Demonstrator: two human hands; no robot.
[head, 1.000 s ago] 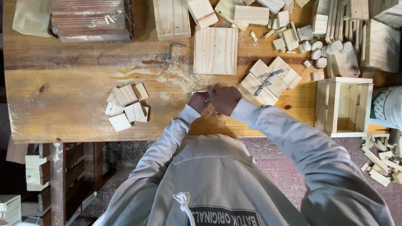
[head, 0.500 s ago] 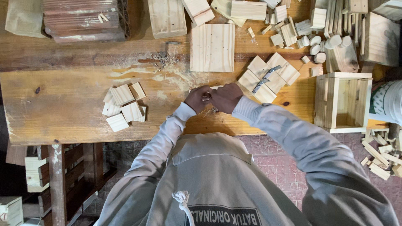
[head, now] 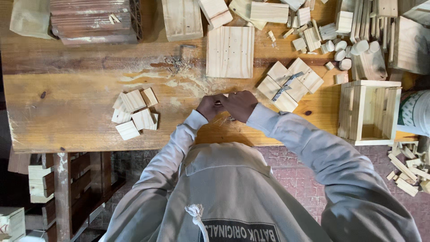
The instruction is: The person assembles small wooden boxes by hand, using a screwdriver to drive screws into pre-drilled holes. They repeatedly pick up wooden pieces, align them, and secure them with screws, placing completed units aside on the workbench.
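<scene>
Both hands meet at the centre of the frame; the left hand [head: 209,107] and right hand [head: 241,105] close together on a small wooden piece [head: 218,103], mostly hidden; apparently a fitting step on the workbench [head: 67,94]; next calls for steady alignment; loose squares [head: 133,113] lie left.

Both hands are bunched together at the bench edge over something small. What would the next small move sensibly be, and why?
Probably lift the right hand slightly aside so the small piece pinched against the left hand shows. The hands touch and hide it, so what it is cannot be told. If another part is needed, the small wooden squares on the left hand's side and the pile of nails lie nearest on the workbench.
</scene>
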